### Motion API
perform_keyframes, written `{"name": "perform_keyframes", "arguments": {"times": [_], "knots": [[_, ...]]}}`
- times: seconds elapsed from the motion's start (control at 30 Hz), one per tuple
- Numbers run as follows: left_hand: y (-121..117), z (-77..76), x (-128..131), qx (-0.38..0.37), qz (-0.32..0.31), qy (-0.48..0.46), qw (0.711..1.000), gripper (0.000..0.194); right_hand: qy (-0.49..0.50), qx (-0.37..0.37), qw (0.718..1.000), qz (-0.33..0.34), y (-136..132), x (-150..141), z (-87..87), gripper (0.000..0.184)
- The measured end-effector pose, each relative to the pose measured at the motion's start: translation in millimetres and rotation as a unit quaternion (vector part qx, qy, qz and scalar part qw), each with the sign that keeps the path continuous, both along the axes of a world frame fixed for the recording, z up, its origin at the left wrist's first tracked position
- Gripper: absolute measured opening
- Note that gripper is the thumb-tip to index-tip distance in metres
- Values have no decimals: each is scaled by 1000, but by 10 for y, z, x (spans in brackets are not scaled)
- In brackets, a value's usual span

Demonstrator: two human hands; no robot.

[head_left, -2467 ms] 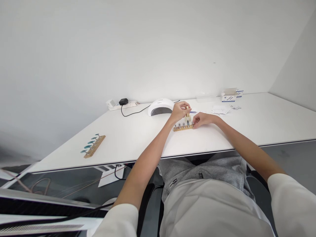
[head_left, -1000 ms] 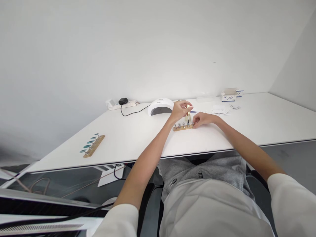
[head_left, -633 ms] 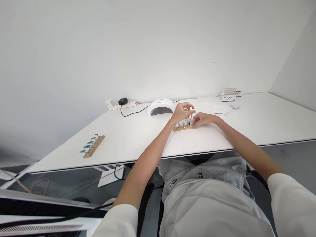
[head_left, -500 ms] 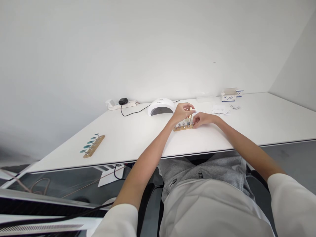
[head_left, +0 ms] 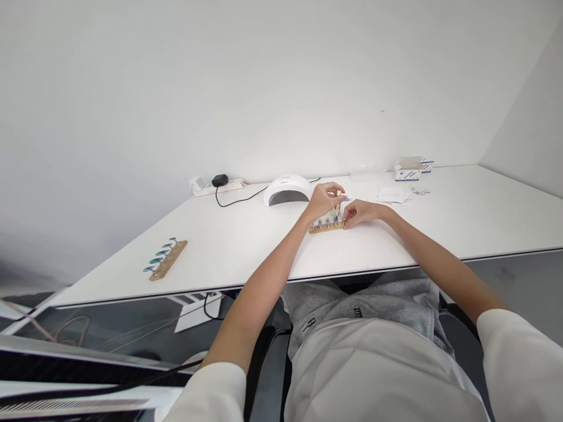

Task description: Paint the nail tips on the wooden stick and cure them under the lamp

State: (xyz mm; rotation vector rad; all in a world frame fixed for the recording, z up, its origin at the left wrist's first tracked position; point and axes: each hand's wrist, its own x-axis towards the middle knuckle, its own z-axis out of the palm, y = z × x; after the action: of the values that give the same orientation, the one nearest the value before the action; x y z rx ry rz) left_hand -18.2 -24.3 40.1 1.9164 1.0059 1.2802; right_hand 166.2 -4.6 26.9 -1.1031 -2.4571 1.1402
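While my left hand (head_left: pixel 324 200) pinches the gold brush cap (head_left: pixel 338 207) nearly upright above the wooden nail-tip stand (head_left: pixel 324 229), my right hand (head_left: pixel 359 212) grips the stand's right end, presumably to keep it from sliding. The stand lies crosswise on the white table (head_left: pixel 220 240), seemingly for both hands' easy reach.

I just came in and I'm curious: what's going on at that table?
A person's left hand holds what looks like a gold-handled brush, tip down by the little stands on a wooden strip; whether it touches is too small to tell. The right hand has its fingers at the strip's right end. Another strip, with teal pieces on it, lies to the left.
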Motion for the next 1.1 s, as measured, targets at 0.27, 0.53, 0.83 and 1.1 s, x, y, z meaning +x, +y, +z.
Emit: {"name": "perform_keyframes", "arguments": {"times": [0.27,0.53,0.83,1.1], "knots": [[-10,24,-3,-5,15,-13,1000,20,-6,1,1000,-6,-29,-3,30,42],[19,8,-17,1,24,-18,1000,19,-8,1,1000,-7,-32,-1,36,45],[14,23,-27,13,33,-19,999,17,-8,0,1000,-6,-53,-5,48,44],[59,-4,-54,13,47,-7,999,17,-10,4,1000,-9,-16,3,24,44]]}}
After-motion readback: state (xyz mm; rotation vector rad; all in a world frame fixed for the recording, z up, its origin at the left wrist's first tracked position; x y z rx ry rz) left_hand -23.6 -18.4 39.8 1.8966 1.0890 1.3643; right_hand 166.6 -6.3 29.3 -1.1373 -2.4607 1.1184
